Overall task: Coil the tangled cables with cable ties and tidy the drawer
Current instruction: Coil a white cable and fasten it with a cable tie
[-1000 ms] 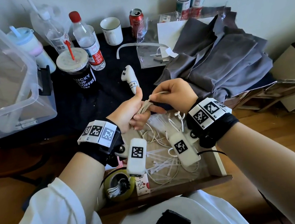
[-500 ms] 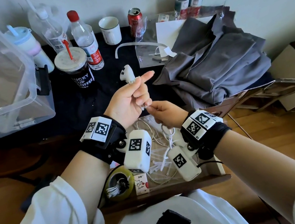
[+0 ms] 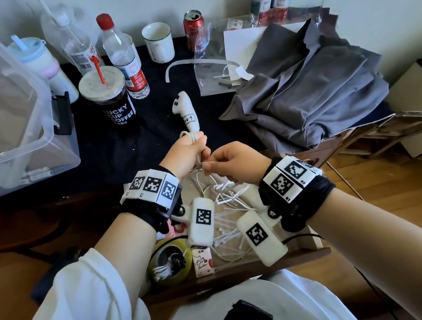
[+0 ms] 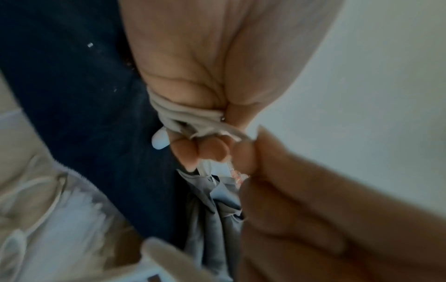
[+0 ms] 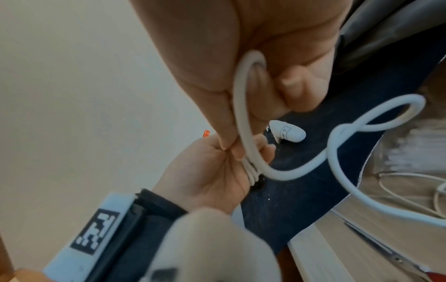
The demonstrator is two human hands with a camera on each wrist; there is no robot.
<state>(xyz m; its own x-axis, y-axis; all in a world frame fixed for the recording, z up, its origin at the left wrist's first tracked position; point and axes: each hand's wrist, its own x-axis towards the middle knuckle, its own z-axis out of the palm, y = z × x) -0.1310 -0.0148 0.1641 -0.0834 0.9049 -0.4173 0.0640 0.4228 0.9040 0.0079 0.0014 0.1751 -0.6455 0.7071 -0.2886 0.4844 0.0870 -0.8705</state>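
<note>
Cable (image 5: 243, 118), thin, white and limp, is the thing in hand: it looks light and soft, bends freely and will likely spring out of its loops unless the bundle is kept squeezed. The left hand (image 3: 186, 153) has its grip curled tight round several finished turns, held up above the open drawer (image 3: 313, 243). The right hand (image 3: 234, 163), touching the left, pinches the loose run between thumb and fingertip, and from there the slack hangs in a knotted loop down into the drawer. Best hold, I judge, is across the middle of the coil, where a tie can go round all turns at once.

Inside the drawer lie more white cable, a scatter of white cable ties (image 3: 226, 235), a roll of yellowish tape (image 3: 169, 263) and a small printed carton (image 3: 202, 261). On the dark desk (image 3: 110, 149), the clear plastic box (image 3: 8, 115) at the left holds some blurred small items.
</note>
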